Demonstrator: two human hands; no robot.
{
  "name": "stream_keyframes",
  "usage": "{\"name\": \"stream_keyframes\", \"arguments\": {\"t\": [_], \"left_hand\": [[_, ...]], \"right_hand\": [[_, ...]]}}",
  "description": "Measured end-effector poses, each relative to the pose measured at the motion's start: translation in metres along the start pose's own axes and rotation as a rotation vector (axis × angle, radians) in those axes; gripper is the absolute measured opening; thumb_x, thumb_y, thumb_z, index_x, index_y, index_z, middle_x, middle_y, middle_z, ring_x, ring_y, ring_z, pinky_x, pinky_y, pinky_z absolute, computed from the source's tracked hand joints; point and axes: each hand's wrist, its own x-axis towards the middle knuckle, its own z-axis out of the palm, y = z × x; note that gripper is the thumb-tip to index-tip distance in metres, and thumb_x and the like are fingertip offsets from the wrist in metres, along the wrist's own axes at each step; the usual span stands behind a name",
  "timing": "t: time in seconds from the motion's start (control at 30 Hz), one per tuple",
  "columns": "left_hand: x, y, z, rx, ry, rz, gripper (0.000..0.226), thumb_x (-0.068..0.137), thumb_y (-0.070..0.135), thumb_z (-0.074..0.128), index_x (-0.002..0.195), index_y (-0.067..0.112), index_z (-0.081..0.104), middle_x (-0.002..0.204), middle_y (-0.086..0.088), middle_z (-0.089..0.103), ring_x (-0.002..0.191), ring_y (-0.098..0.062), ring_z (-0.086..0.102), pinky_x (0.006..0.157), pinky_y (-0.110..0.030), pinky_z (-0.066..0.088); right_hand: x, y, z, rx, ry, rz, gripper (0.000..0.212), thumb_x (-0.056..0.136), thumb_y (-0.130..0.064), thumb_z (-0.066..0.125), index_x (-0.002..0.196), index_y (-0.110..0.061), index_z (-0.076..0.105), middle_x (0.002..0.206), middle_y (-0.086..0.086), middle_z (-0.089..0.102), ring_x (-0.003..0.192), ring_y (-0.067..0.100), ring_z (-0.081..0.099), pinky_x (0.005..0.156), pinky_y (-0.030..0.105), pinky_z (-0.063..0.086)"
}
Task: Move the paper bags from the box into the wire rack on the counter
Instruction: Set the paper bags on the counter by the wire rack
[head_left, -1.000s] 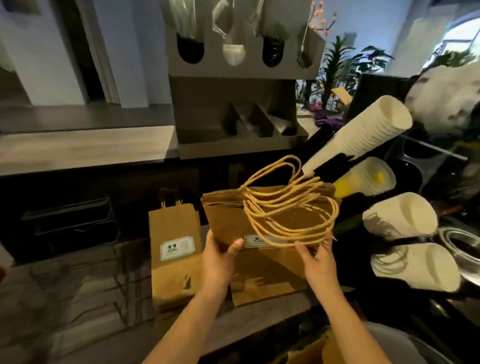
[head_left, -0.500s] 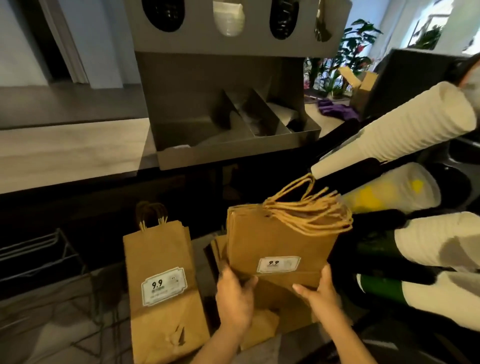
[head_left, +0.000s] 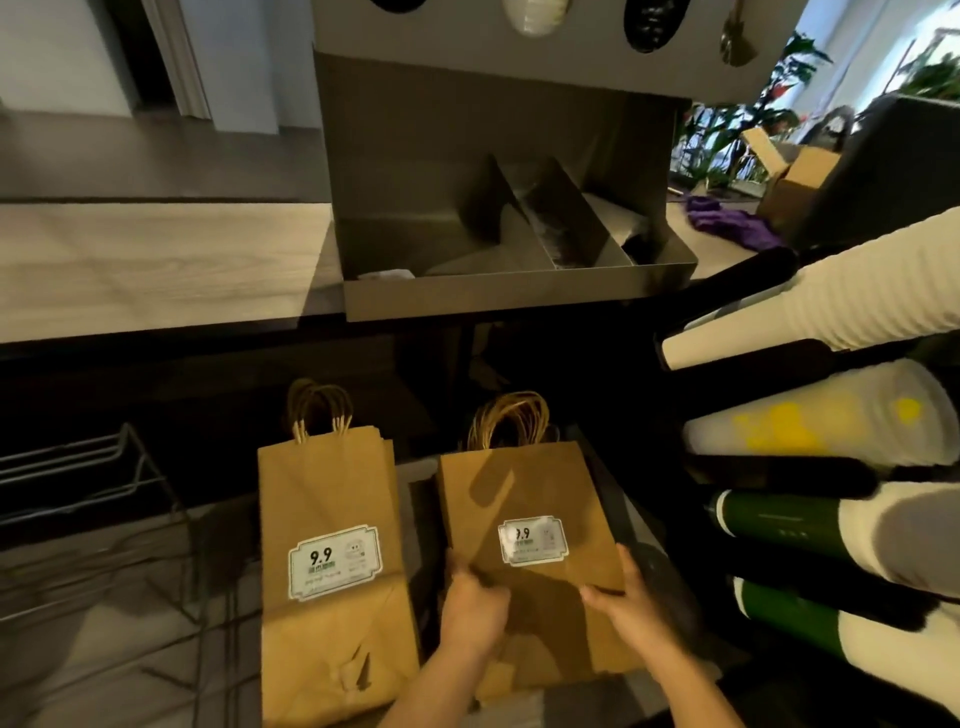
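Two upright stacks of paper bags are seen on the table (head_left: 104, 675). The right stack (head_left: 524, 499) is gripped low by the left hand (head_left: 475, 605) and right hand (head_left: 631, 608); the left stack (head_left: 327, 493) is set near the wire rack (head_left: 98, 478).

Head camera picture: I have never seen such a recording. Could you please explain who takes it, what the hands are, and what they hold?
There is no machine here. A person wears one wide-angle camera on the head, so you look forward and down at that person's own arms. The left hand and the right hand grip the lower edges of a bundle of brown paper bags. It is upright, with its handles at the top and a white label on the front. Beside it, to the left, stands a second bundle of bags, which no hand touches. Further left is a wire rack. On the right, stacks of cups lie sideways in a holder. Behind stands a grey metal organiser.
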Motion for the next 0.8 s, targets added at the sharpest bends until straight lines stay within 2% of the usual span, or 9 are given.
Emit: {"name": "stream_keyframes", "arguments": {"t": [0.1, 0.23, 0.33, 0.43, 0.5, 0.57, 0.7, 0.8], "left_hand": [[0.000, 0.000, -0.001, -0.048, -0.066, -0.018, 0.086, 0.083, 0.005, 0.055, 0.152, 0.025, 0.007, 0.131, -0.003, 0.053, 0.121, -0.024, 0.051, 0.103, -0.039, 0.044], [-0.006, 0.005, -0.001, -0.046, -0.126, -0.012, 0.093, 0.084, 0.003, 0.056, 0.151, 0.024, -0.004, 0.139, -0.005, 0.040, 0.126, -0.025, 0.044, 0.103, -0.035, 0.042], [-0.014, 0.011, 0.001, 0.049, -0.104, -0.022, 0.099, 0.087, 0.015, 0.058, 0.149, 0.024, -0.018, 0.154, -0.010, 0.015, 0.135, -0.030, 0.033, 0.105, -0.037, 0.039], [-0.025, 0.015, 0.004, 0.157, -0.063, 0.018, 0.096, 0.089, 0.024, 0.057, 0.149, 0.024, -0.017, 0.157, -0.009, 0.002, 0.141, -0.031, 0.021, 0.111, -0.041, 0.033], [-0.029, 0.013, 0.003, 0.090, -0.074, 0.004, 0.096, 0.087, 0.023, 0.060, 0.151, 0.024, -0.012, 0.156, -0.010, 0.008, 0.140, -0.032, 0.023, 0.111, -0.042, 0.033], [-0.031, 0.011, -0.001, -0.036, -0.080, -0.077, 0.096, 0.086, 0.016, 0.061, 0.151, 0.023, -0.009, 0.150, -0.012, 0.025, 0.133, -0.033, 0.035, 0.106, -0.040, 0.039], [-0.036, 0.006, -0.009, -0.265, -0.112, -0.178, 0.090, 0.088, 0.002, 0.059, 0.152, 0.015, -0.004, 0.139, -0.015, 0.043, 0.126, -0.033, 0.044, 0.090, -0.036, 0.044], [-0.038, 0.006, -0.012, -0.353, -0.078, -0.207, 0.084, 0.088, -0.001, 0.058, 0.152, 0.014, 0.005, 0.136, -0.017, 0.046, 0.122, -0.035, 0.046, 0.091, -0.038, 0.045]], "right_hand": [[-0.004, -0.002, 0.000, 0.064, -0.021, -0.001, 0.088, 0.089, -0.023, 0.069, 0.155, -0.021, 0.011, 0.150, 0.005, 0.039, 0.137, 0.027, 0.038, 0.107, 0.041, 0.034], [-0.003, -0.003, 0.000, -0.013, 0.019, -0.013, 0.086, 0.092, -0.031, 0.063, 0.155, -0.021, 0.006, 0.150, 0.005, 0.040, 0.135, 0.028, 0.042, 0.104, 0.040, 0.038], [-0.008, -0.001, -0.001, -0.090, 0.042, -0.007, 0.083, 0.094, -0.037, 0.058, 0.155, -0.024, 0.003, 0.151, 0.003, 0.038, 0.134, 0.028, 0.043, 0.103, 0.040, 0.041], [-0.015, 0.001, -0.004, -0.098, 0.038, 0.017, 0.080, 0.096, -0.035, 0.056, 0.155, -0.023, 0.003, 0.151, 0.006, 0.039, 0.134, 0.029, 0.043, 0.106, 0.042, 0.041], [-0.021, 0.003, -0.008, -0.083, 0.039, 0.044, 0.080, 0.096, -0.034, 0.056, 0.155, -0.019, 0.004, 0.155, 0.007, 0.032, 0.140, 0.030, 0.035, 0.108, 0.041, 0.035], [-0.025, 0.006, -0.012, -0.063, 0.025, 0.057, 0.081, 0.095, -0.037, 0.057, 0.155, -0.018, 0.006, 0.158, 0.007, 0.026, 0.142, 0.030, 0.030, 0.109, 0.041, 0.033], [-0.033, 0.008, -0.017, 0.059, -0.022, 0.103, 0.083, 0.091, -0.037, 0.064, 0.155, -0.021, 0.012, 0.156, 0.006, 0.029, 0.140, 0.030, 0.033, 0.111, 0.044, 0.034], [-0.040, 0.004, -0.018, 0.193, -0.022, 0.159, 0.086, 0.087, -0.040, 0.068, 0.154, -0.024, 0.017, 0.154, 0.006, 0.033, 0.138, 0.031, 0.037, 0.110, 0.047, 0.036]]}}
